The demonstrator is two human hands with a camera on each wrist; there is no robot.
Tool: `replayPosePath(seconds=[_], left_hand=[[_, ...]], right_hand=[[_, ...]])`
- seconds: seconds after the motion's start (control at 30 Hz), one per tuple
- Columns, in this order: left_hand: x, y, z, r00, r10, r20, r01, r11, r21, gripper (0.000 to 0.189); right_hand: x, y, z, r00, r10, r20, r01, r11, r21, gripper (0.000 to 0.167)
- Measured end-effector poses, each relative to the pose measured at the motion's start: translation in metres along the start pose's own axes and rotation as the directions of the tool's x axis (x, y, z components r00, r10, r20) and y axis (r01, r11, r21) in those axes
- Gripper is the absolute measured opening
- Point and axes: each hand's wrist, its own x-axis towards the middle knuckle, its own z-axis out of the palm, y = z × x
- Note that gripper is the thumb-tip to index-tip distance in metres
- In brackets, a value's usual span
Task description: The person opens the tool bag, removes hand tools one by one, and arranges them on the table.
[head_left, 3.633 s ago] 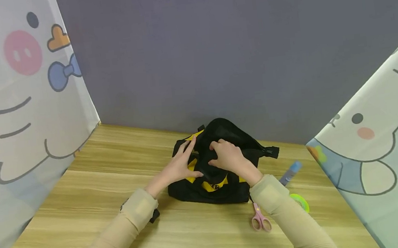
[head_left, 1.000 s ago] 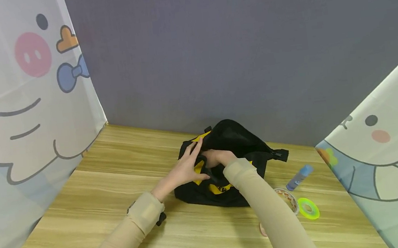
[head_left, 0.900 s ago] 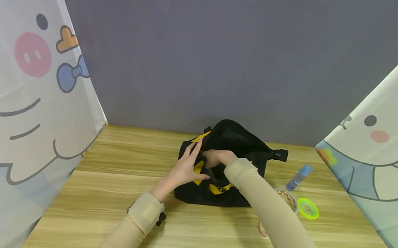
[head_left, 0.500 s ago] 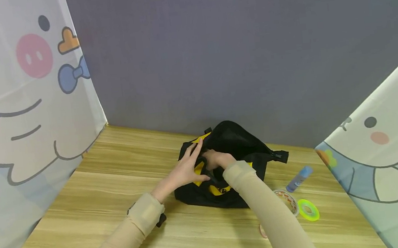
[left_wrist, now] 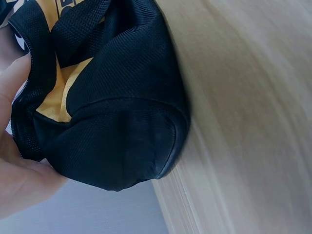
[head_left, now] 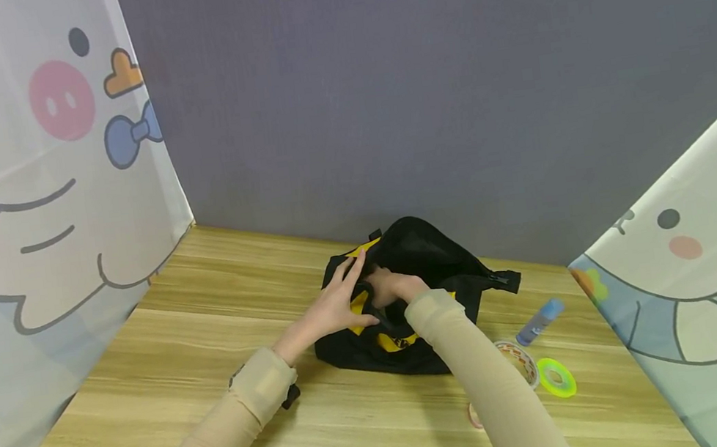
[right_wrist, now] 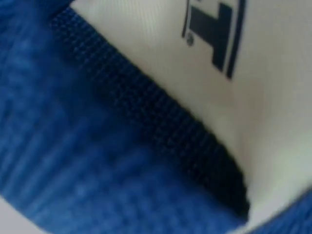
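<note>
A black fabric tool bag with yellow panels sits against the grey back wall, its zipped mouth open and its flap raised. At its left end, my left hand holds the edge of the mouth, thumb on the near side and fingers on the far side. The left wrist view shows this hand against the zip edge of the bag. My right hand reaches into the mouth, its fingers hidden inside. Close up in the right wrist view are woven bag fabric and a pale printed panel.
Right of the bag lie a blue-capped glue stick, a clear tape roll and a bright green tape roll. A pink scissors handle shows beside the right sleeve, mostly covered. A dark strap lies by the left wrist.
Since the oldest frame my right hand has gone deeper into the bag, its forearm now covering most of the scissors and uncovering the clear tape roll. Over the last second, the hands barely move.
</note>
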Motion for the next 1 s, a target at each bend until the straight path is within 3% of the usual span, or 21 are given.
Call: replayPosePath(seconds=[0.3, 0.57, 0.73, 1.0], left_hand=[[0.001, -0.002, 0.001, 1.000, 0.002, 0.004, -0.002, 1.000, 0.014, 0.118], [0.000, 0.001, 0.000, 1.000, -0.009, 0.009, 0.009, 1.000, 0.012, 0.119], [0.000, 0.001, 0.001, 1.000, -0.014, 0.009, 0.013, 1.000, 0.018, 0.120], [0.001, -0.001, 0.002, 1.000, -0.004, 0.004, 0.004, 1.000, 0.021, 0.119]], right_hand=[[-0.014, 0.007, -0.008, 0.995, 0.088, -0.039, -0.087, 0.996, 0.030, 0.077], [-0.025, 0.016, -0.009, 0.990, 0.136, -0.046, -0.136, 0.991, 0.011, 0.060], [-0.031, 0.020, -0.009, 0.991, 0.118, -0.070, -0.119, 0.993, -0.021, 0.059], [-0.053, 0.019, -0.020, 0.983, 0.057, -0.175, -0.061, 0.998, -0.020, 0.055]])
